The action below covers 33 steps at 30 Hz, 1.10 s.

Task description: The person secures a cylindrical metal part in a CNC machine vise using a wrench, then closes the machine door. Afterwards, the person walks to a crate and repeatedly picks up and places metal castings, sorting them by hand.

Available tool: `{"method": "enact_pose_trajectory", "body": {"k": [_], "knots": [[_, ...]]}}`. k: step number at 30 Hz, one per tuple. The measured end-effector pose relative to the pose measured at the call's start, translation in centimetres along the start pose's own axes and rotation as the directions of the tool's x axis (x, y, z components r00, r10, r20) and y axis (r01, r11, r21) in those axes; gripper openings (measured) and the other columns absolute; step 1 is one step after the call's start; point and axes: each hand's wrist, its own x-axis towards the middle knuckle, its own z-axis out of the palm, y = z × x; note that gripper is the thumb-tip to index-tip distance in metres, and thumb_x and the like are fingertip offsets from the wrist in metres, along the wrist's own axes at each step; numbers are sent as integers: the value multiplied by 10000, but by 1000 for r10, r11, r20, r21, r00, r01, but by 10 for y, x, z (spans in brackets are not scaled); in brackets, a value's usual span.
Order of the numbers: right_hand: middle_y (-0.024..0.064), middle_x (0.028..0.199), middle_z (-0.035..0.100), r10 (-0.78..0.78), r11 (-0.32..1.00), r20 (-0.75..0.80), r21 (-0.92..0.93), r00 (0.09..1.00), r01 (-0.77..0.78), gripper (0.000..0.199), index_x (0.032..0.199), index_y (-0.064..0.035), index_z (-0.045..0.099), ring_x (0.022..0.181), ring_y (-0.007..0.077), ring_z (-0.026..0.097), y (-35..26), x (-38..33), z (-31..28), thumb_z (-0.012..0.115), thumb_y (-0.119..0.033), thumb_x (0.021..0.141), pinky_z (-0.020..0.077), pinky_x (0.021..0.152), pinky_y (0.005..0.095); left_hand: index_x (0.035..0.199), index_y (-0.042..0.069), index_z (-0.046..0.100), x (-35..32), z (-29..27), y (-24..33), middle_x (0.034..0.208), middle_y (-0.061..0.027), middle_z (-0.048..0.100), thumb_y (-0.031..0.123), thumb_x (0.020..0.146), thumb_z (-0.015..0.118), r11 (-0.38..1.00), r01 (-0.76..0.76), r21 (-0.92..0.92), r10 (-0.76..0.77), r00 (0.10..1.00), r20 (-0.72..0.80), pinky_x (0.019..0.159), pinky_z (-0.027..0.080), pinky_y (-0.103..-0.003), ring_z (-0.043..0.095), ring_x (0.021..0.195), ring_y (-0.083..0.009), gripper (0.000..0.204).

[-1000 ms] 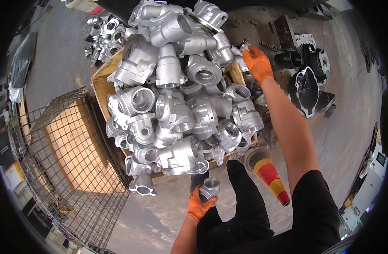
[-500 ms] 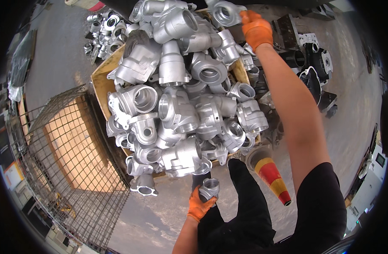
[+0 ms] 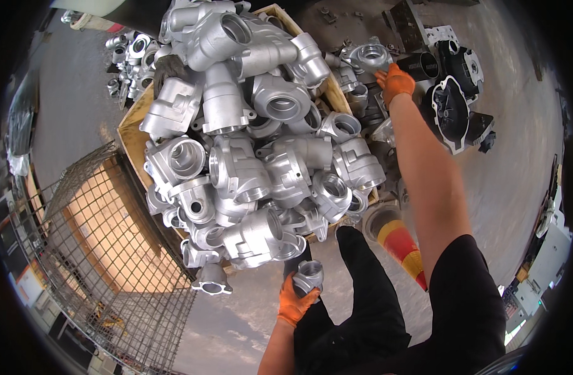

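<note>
From my end of the feed, I have the left hand [image 3: 294,304], gloved in orange, near the bottom centre, curled around a short grey metal pipe fitting [image 3: 309,276] with its round mouth facing up. The fingers wrap its left and near sides, and it is held just in front of the black trousers [image 3: 371,306].

The right hand [image 3: 397,84], in a matching glove, is stretched to the far right. I see its fingers partly curled at the near right edge of a silvery ring-shaped casting with a flange [image 3: 370,56]; at this distance I can't tell whether they grip it or only touch it. That casting is just beyond the right side of a pale wooden crate [image 3: 131,134], above some smaller metal parts.

The crate is heaped above its rim with large silver pipe-like castings [image 3: 236,169], lying at all angles. To the right of the reaching hand I see a ribbed black cylinder [image 3: 424,64] and a black oval housing with a pale rim [image 3: 450,112]. A red and yellow cone [image 3: 402,248] lies nearer, right of the legs. On the left is a wire mesh cage [image 3: 80,312] with a tan board [image 3: 111,231] inside.
</note>
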Motion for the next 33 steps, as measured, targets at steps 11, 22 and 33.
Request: {"method": "enact_pose_trajectory", "body": {"k": [11, 22, 33], "knots": [[227, 1386, 669, 446, 309, 264, 851, 855, -424, 269, 1234, 51, 544, 1250, 318, 690, -12, -41, 23, 434, -139, 1078, 601, 943, 310, 1490, -22, 486, -9, -5, 25, 1400, -286, 599, 431, 703, 925, 990, 61, 124, -63, 998, 12, 1100, 491, -460, 594, 1315, -413, 1008], [196, 1254, 726, 249, 959, 208, 85, 946, -272, 289, 1153, -50, 717, 1174, 350, 691, -83, -56, -26, 559, -239, 1002, 547, 962, 394, 1525, 56, 469, 3, 9, 10, 1399, -279, 592, 512, 671, 928, 987, 60, 148, -67, 997, 39, 1093, 498, -477, 584, 1311, -436, 1071], [19, 1086, 704, -218, 672, 204, 740, 954, -5, 320, 1286, -4, 685, 1008, 97, 619, -276, -130, -112, 628, -215, 1053, 491, 903, 249, 1539, 97, 461, -8, 6, 3, 1415, -281, 564, 538, 688, 912, 997, 21, 76, -21, 1000, -2, 1115, 476, -484, 566, 1312, -451, 1059]]}}
